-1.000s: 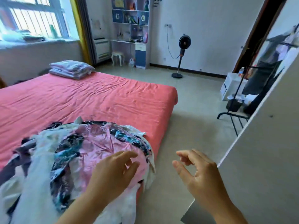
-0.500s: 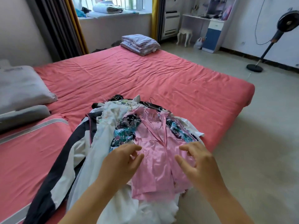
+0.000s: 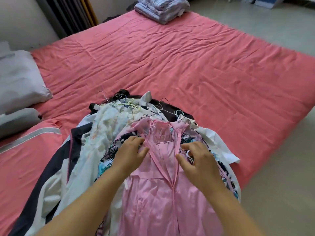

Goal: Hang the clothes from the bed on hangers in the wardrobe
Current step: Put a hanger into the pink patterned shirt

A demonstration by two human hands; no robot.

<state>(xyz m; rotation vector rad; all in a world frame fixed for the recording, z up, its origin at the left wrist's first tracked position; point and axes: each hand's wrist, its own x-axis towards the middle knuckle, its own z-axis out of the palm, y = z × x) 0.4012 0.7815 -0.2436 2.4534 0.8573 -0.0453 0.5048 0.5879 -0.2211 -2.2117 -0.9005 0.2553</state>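
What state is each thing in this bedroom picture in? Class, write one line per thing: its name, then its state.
Pink dress: on top of the pile, back opening unfastened.
Clothes pile: heaped at the bed's near edge.
Hangers: lying loose at the pile's far end.
Left hand: fingers relaxed, resting on the dress.
Right hand: fingers curled at the dress's opening edge.
Folded quilt: folded, on the far corner.
Pillow: lying flat.

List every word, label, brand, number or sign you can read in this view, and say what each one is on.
None: no readable text shows in the head view.
The pink dress on top of the clothes pile: no tag or print lettering shows.
The floral garment under it: a pattern only, no words.
The folded quilt at the far end of the bed: no label shows.
The pillow: plain.
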